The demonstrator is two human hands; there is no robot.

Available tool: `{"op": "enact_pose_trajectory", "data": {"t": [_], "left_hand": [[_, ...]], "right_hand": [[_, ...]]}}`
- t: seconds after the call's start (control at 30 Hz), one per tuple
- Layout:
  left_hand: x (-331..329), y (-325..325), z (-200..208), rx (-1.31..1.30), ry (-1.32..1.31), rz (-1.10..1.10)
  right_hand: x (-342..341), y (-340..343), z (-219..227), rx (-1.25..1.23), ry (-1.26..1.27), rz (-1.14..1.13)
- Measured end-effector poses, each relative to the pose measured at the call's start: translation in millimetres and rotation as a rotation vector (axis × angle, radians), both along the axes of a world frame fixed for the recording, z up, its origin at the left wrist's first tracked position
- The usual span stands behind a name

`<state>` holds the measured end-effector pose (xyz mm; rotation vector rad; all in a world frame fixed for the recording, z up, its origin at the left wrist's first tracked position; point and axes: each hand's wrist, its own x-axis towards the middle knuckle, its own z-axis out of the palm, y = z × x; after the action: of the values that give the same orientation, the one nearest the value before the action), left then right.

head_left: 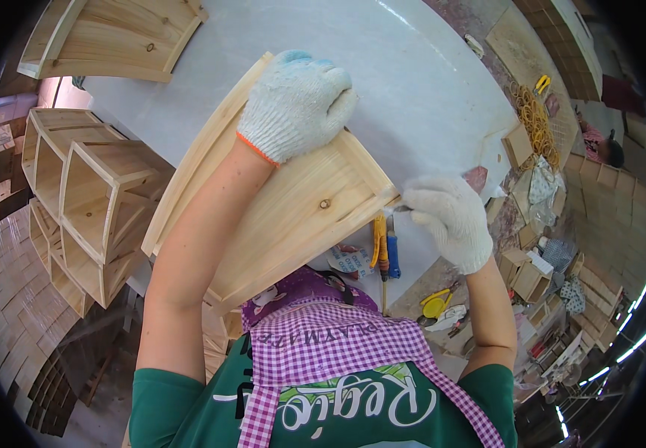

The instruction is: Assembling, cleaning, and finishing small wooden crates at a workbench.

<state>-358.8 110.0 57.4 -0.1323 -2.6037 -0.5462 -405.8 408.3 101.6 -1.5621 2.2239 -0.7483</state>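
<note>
A shallow pale pine box (300, 216) with raised edges lies at a slant in front of me, partly hidden by my left forearm. My left hand (297, 104), in a white knitted glove with an orange cuff, is closed over its far edge. At the box's right corner, my gloved right hand (454, 220) has its fingers pinched together. A small dark metallic tip (401, 208) pokes out of them against the corner; the rest is hidden in the glove. Just below that corner lie a yellow-orange-handled tool (379, 240) and a blue-handled tool (392, 257).
A printed tape roll (351, 261) lies near my apron on the grey-white table (412, 82). Another pine box (129, 41) stands at the far left, with stacked wooden frames (91, 194) below. Yellow cord (536, 127) and pliers (542, 84) are at the right; a person (599, 145) is beyond.
</note>
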Motion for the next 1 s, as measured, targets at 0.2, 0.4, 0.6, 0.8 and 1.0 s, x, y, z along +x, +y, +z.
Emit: {"op": "enact_pose_trajectory", "data": {"t": [0.2, 0.4, 0.6, 0.8, 1.0], "left_hand": [[2, 0, 5, 0.019, -0.086, -0.003], [0, 1, 2, 0.009, -0.056, 0.019], [1, 2, 6, 0.004, -0.082, 0.026], [3, 3, 7, -0.001, -0.099, 0.028], [1, 3, 7, 0.007, -0.117, 0.028]], "right_hand": [[-5, -23, -18, -0.264, -0.033, -0.111], [-23, -27, -15, -0.213, 0.079, -0.002], [-24, -24, 3, 0.011, 0.295, 0.184], [-27, -10, 0, -0.017, 0.212, 0.237], [-19, -35, -2, -0.142, 0.239, 0.144]]}}
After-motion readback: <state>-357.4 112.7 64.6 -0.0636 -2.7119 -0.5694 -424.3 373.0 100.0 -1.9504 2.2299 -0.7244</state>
